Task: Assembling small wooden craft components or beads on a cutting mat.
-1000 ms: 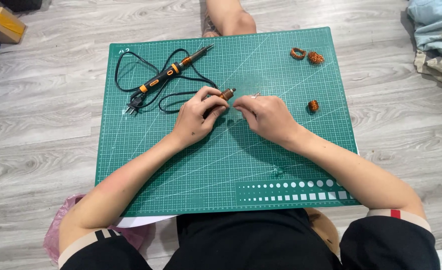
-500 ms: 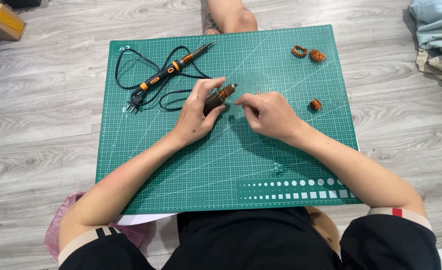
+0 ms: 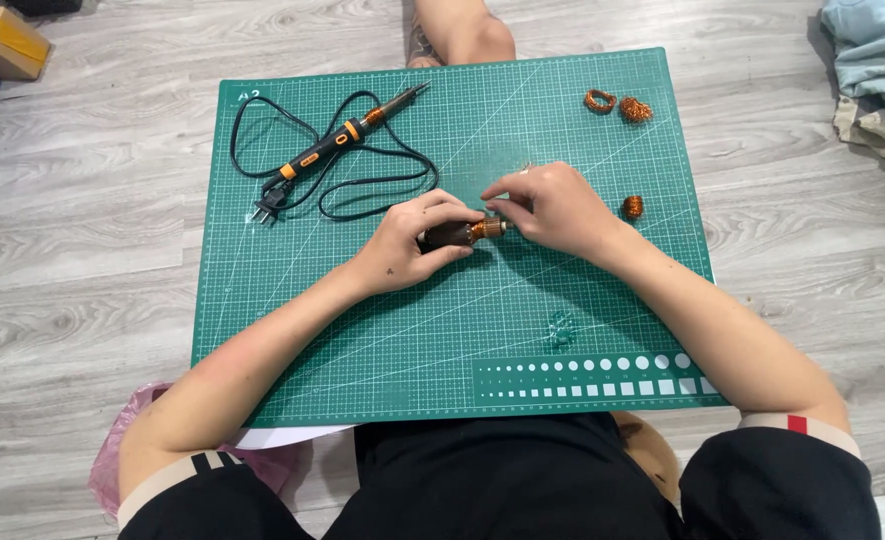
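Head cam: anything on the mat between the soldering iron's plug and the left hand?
Yes, in the head view: a loop of the soldering iron's black cord lies on the mat between the plug and the left hand.

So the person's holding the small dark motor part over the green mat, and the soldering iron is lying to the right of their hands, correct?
Not quite. The head view shows the soldering iron lying left of the hands, toward the mat's far left corner. The left hand does hold the small dark motor part over it.

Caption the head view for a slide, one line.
Left hand grips a small copper-wound motor rotor over a green cutting mat; right hand pinches its end.
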